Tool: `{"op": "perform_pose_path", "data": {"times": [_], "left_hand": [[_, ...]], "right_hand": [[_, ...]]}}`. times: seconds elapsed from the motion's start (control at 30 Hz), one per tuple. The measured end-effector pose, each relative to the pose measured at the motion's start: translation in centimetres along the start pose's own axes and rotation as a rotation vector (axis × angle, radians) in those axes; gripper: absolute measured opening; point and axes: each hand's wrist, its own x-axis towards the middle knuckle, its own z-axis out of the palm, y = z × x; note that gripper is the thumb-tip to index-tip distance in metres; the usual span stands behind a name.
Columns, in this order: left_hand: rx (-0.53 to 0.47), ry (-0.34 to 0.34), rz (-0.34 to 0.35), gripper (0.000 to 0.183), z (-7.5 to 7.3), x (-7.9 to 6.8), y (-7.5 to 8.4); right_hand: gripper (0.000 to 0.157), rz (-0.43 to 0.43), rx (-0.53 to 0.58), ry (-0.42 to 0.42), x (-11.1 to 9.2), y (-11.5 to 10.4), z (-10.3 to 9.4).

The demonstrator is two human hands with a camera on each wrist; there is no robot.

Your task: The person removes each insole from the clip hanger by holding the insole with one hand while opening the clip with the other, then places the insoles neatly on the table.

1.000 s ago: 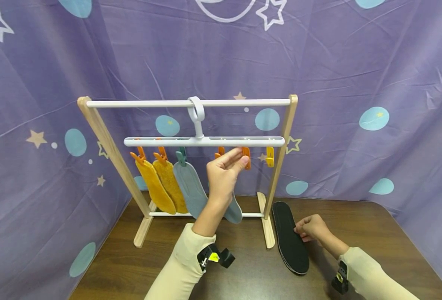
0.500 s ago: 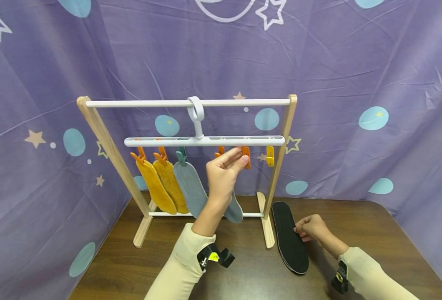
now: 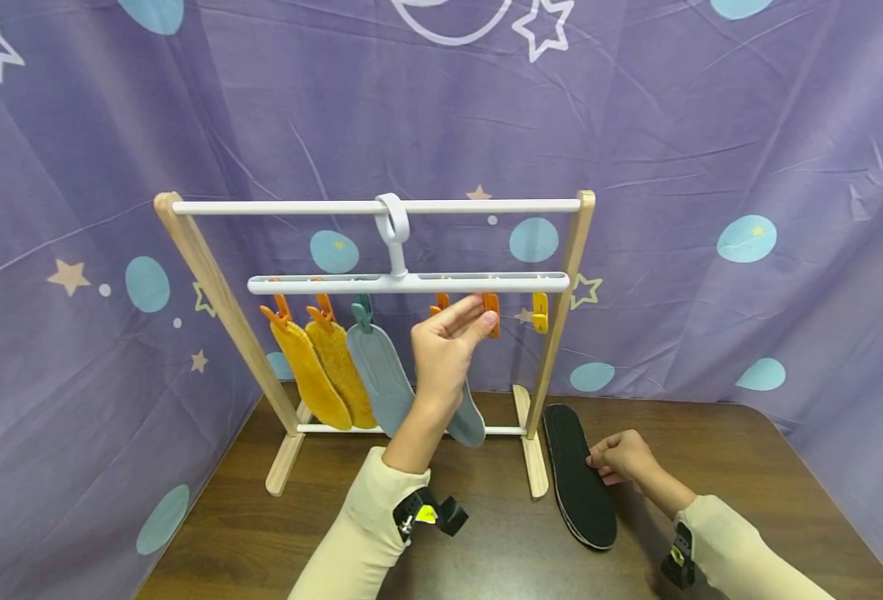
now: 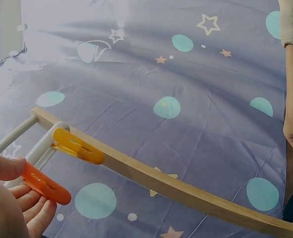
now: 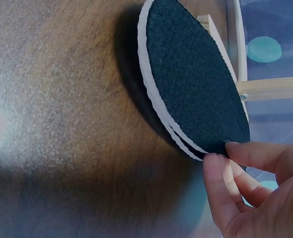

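Observation:
My left hand point(image 3: 441, 354) pinches an orange clothespin point(image 3: 491, 315) under the white hanger bar point(image 3: 479, 283); in the left wrist view the thumb lies on one side of the orange clothespin point(image 4: 46, 183) and fingers on the other. A yellow clothespin point(image 4: 78, 146) hangs just beyond it. At the right, my right hand point(image 3: 621, 457) holds the edge of a black insole point(image 3: 580, 479) on the table. Up close, thumb and fingers pinch the rim of the black insole point(image 5: 191, 74), whose pale edge looks double there; whether two are stacked I cannot tell.
Two yellow insoles point(image 3: 310, 375) and a grey insole point(image 3: 377, 375) hang from clothespins at the left. Another grey insole point(image 3: 469, 421) is partly hidden behind my left wrist. The wooden rack point(image 3: 557, 333) stands on the brown table point(image 3: 486, 533), before a purple curtain point(image 3: 681, 125).

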Motion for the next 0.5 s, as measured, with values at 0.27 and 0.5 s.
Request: {"op": "perform_pose_path", "data": {"times": [0.27, 0.5], "left_hand": [[-0.004, -0.007, -0.008, 0.03, -0.22, -0.04, 0.16], [0.003, -0.017, -0.004, 0.031, -0.41, -0.27, 0.52]], "right_hand": [[0.012, 0.007, -0.007, 0.013, -0.26, -0.39, 0.08], [0.011, 0.018, -0.017, 0.027, -0.26, -0.25, 0.15]]}}
